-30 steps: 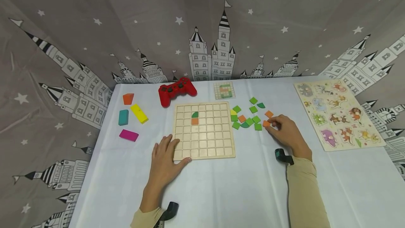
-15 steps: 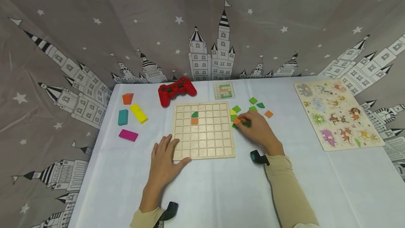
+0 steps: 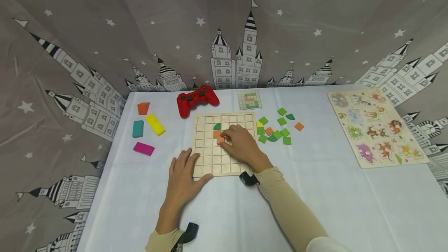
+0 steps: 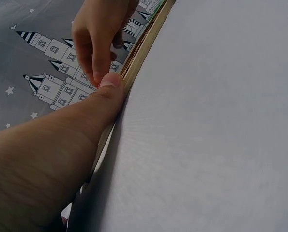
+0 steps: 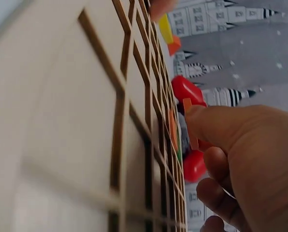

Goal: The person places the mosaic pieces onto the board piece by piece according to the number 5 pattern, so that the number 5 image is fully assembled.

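Observation:
A wooden grid board (image 3: 206, 161) lies mid-table with a green quarter-round tile (image 3: 216, 126) and an orange square tile (image 3: 216, 133) set in its cells. My right hand (image 3: 235, 140) reaches over the board and pinches another orange tile (image 3: 220, 140) just below the set orange one; the same pinched orange tile (image 5: 189, 121) shows over the grid in the right wrist view. My left hand (image 3: 182, 174) lies flat at the board's near left corner, thumb (image 4: 110, 82) against the board's edge (image 4: 144, 46).
Loose green and orange tiles (image 3: 276, 129) lie right of the board, a pattern card (image 3: 249, 99) and a red game controller (image 3: 196, 98) behind it. Coloured blocks (image 3: 147, 127) sit at the left, an animal puzzle (image 3: 374, 127) at the right. A castle-print curtain backs the table.
My right hand lifted an orange tile from the loose pile and carried it left, from the pile onto the board. The left hand has stayed put.

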{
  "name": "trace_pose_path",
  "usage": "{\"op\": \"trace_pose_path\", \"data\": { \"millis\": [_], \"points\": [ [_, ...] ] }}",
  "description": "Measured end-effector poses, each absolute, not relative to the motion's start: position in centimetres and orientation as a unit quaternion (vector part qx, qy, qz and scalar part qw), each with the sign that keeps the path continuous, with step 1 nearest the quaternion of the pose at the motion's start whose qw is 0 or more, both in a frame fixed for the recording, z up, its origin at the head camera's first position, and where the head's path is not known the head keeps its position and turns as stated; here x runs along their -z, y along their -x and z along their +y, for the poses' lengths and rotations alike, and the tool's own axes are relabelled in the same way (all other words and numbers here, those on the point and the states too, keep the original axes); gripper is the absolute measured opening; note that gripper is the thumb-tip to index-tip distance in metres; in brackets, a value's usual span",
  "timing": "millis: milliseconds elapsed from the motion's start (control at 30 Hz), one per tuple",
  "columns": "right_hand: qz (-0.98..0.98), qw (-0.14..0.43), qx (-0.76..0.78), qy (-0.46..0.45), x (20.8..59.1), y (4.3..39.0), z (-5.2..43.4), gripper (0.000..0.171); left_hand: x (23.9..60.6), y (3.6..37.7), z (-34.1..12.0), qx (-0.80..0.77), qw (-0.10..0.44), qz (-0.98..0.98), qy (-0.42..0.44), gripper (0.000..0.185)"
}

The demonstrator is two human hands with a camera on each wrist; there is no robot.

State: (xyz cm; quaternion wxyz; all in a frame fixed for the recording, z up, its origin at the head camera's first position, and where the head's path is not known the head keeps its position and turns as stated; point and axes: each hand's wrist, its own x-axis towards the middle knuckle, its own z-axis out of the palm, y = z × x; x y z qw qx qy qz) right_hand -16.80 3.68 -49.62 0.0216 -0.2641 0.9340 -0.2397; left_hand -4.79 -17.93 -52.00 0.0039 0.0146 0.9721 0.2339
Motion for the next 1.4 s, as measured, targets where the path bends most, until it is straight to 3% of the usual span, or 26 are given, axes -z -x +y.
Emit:
{"op": "trace_pose_path", "data": {
  "millis": [1033, 1400],
  "points": [
    [0.944, 0.024, 0.211, 0.252, 49.6, 16.8, 2.4, 0.025, 52.0, 5.2, -17.8, -0.231, 0.004, 0.973, -0.014, 0.084],
    [0.948, -0.003, 0.234, 0.216, 49.6, 16.6, 7.3, 0.020, 52.3, 4.8, -17.8, -0.237, 0.006, 0.972, -0.007, 0.084]
  ]
}}
